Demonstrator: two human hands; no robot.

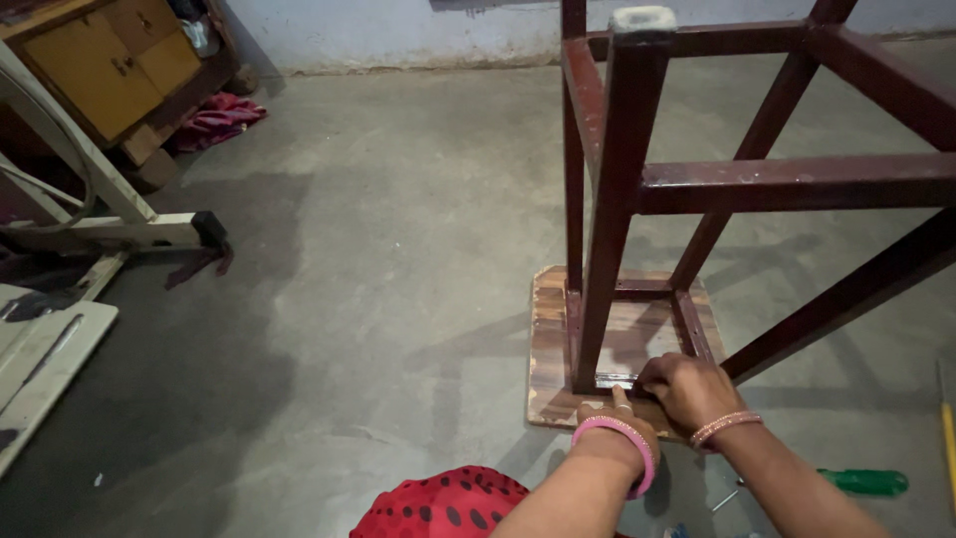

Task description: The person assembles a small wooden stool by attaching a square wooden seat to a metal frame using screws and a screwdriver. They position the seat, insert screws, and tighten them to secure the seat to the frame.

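Observation:
A dark red wooden stool (637, 189) stands upside down on the concrete floor, its legs pointing up and its square wood-grain seat board (550, 339) flat on the ground. My left hand (615, 410), with a pink bangle on the wrist, is at the near edge of the board, one finger pointing up against the frame. My right hand (687, 387), with thin bangles, is closed over the near frame rail beside the closest leg. I cannot see anything between its fingers.
A green-handled screwdriver (862, 482) lies on the floor at the right. A yellow tool (947, 433) is at the right edge. A cream metal frame (110, 231) and a yellow cabinet (110, 60) stand at the left. Red spotted cloth (443, 506) covers my knee.

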